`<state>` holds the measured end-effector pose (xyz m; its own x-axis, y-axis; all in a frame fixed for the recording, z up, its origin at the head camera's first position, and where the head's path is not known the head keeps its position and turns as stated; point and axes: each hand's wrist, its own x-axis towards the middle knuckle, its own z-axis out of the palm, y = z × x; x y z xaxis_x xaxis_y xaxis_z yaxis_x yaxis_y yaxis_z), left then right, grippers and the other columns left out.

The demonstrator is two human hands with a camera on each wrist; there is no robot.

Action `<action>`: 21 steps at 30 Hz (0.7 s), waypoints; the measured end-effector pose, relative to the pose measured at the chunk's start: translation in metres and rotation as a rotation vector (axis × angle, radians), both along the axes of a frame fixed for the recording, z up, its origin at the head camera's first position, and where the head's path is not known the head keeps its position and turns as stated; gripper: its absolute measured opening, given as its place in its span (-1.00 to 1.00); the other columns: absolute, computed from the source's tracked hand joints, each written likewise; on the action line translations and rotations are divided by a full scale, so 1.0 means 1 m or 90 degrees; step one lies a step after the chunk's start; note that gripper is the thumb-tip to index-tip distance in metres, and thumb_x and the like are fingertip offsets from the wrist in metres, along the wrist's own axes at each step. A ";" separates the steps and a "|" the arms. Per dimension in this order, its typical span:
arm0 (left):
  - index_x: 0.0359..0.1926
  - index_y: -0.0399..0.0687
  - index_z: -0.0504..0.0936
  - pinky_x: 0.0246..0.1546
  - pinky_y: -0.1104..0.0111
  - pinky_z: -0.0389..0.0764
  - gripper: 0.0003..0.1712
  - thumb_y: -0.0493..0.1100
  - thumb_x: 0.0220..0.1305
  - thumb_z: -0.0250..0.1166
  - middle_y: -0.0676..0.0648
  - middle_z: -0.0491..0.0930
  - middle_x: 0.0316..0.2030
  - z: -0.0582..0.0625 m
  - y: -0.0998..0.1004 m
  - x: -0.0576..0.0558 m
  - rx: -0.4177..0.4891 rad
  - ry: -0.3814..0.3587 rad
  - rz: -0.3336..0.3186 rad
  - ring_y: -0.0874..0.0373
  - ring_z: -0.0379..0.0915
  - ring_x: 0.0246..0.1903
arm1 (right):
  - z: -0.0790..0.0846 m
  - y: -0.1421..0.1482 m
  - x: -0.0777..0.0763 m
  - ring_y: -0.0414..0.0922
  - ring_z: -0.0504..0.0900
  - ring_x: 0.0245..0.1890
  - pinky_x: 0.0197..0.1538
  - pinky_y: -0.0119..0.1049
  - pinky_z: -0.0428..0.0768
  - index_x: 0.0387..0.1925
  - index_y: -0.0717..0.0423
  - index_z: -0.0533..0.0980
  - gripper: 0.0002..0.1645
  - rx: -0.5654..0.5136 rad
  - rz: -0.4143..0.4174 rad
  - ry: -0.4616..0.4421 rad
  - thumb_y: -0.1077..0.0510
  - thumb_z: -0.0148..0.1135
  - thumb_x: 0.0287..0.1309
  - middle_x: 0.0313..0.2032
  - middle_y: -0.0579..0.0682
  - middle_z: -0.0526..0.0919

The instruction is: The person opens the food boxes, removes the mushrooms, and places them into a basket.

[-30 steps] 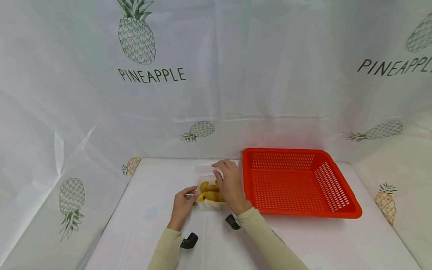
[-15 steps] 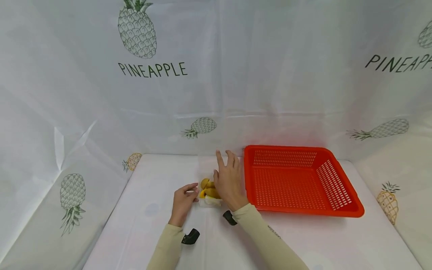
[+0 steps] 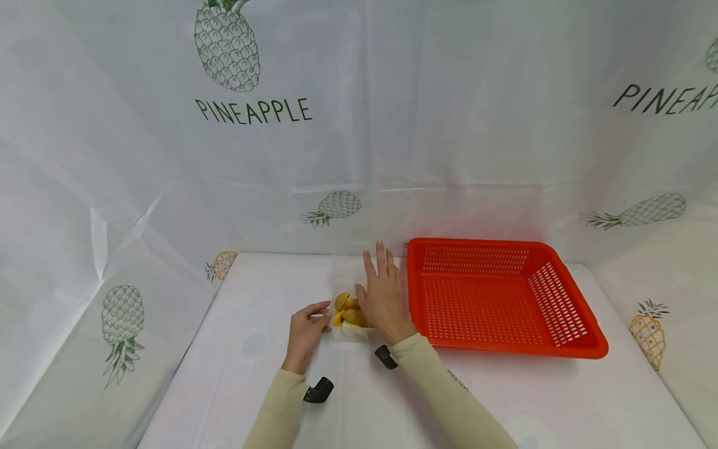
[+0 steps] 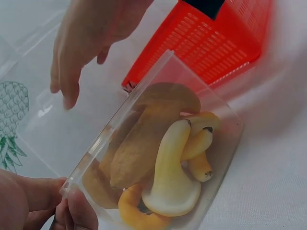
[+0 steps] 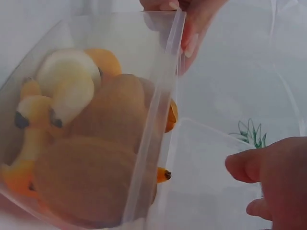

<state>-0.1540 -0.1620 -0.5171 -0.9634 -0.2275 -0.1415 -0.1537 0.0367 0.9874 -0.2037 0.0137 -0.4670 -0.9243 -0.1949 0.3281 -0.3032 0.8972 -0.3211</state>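
My left hand [image 3: 305, 333] pinches a corner of the rim of a clear box [image 4: 117, 120], thumb on one side and finger on the other. My right hand [image 3: 384, 299] grips nothing: its fingers reach forward, spread and nearly straight, above the clear lid [image 4: 57, 129], which extends from the far side of the box. I cannot tell whether any fingertip touches that lid. The box sits on the white table [image 3: 359, 411], between my hands and left of the red basket [image 3: 477, 312]. Through its wall I see brown mushroom-shaped pieces [image 4: 144, 139], a pale curved piece [image 4: 170, 177] with a dark tip, and smaller yellow-orange pieces [image 4: 136, 211] bunched together along the bottom; the wall blurs their edges. The perforated basket stands just beside my right hand. Beige sleeves [image 3: 443, 386] cover my arms, and a black fitting [image 3: 318, 390] shows at my left wrist, another by the right. Behind the table hangs a pale sheet [image 3: 449, 93] printed with pineapples.
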 end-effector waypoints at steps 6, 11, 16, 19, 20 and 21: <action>0.20 -0.50 0.64 -0.43 0.49 0.69 -0.63 -0.39 0.44 0.33 -0.23 0.61 -0.10 0.003 0.002 0.002 0.005 0.000 0.000 0.22 0.54 -0.46 | -0.007 0.006 0.010 0.25 0.09 0.62 0.59 0.23 0.24 0.53 0.17 0.38 -0.17 -0.075 0.028 0.067 0.11 0.44 0.31 0.66 0.25 -0.03; 0.20 -0.49 0.65 -0.41 0.44 0.72 -0.63 -0.40 0.43 0.32 -0.24 0.62 -0.11 0.005 0.002 0.002 0.006 0.004 0.003 0.21 0.54 -0.46 | -0.012 0.011 0.024 0.28 0.18 0.57 0.57 0.26 0.26 0.41 0.19 0.51 -0.27 -0.113 0.053 0.151 0.24 0.50 0.22 0.64 0.28 0.04; 0.17 -0.48 0.66 -0.41 0.43 0.72 -0.65 -0.42 0.42 0.33 -0.21 0.62 -0.15 0.005 0.003 0.002 0.007 -0.001 0.012 0.18 0.55 -0.45 | -0.014 0.013 0.037 0.28 0.30 0.45 0.50 0.23 0.40 0.27 0.17 0.61 -0.41 -0.126 0.078 0.176 0.28 0.52 0.20 0.55 0.30 0.21; 0.16 -0.48 0.67 -0.42 0.44 0.72 -0.66 -0.42 0.42 0.33 -0.22 0.62 -0.15 0.005 0.003 0.001 0.004 0.000 0.016 0.19 0.55 -0.47 | -0.014 0.014 0.042 0.24 0.38 0.37 0.41 0.18 0.50 0.18 0.13 0.67 -0.50 -0.121 0.094 0.155 0.27 0.54 0.19 0.45 0.24 0.36; 0.16 -0.48 0.67 -0.42 0.45 0.71 -0.66 -0.43 0.41 0.33 -0.22 0.62 -0.15 0.005 0.003 0.001 0.004 0.000 0.017 0.20 0.55 -0.48 | -0.014 0.014 0.043 0.22 0.40 0.35 0.39 0.17 0.51 0.15 0.12 0.68 -0.53 -0.117 0.101 0.143 0.26 0.55 0.19 0.41 0.21 0.42; 0.16 -0.48 0.67 -0.43 0.46 0.71 -0.66 -0.43 0.41 0.33 -0.23 0.62 -0.15 0.004 0.003 0.001 0.004 0.000 0.018 0.21 0.54 -0.48 | -0.014 0.014 0.044 0.20 0.42 0.33 0.37 0.15 0.53 0.12 0.10 0.70 -0.55 -0.109 0.108 0.131 0.24 0.56 0.18 0.37 0.18 0.47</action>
<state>-0.1528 -0.1588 -0.5131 -0.9567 -0.2539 -0.1426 -0.1539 0.0253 0.9878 -0.1599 0.0281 -0.4810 -0.7941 -0.2667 0.5461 -0.5184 0.7663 -0.3795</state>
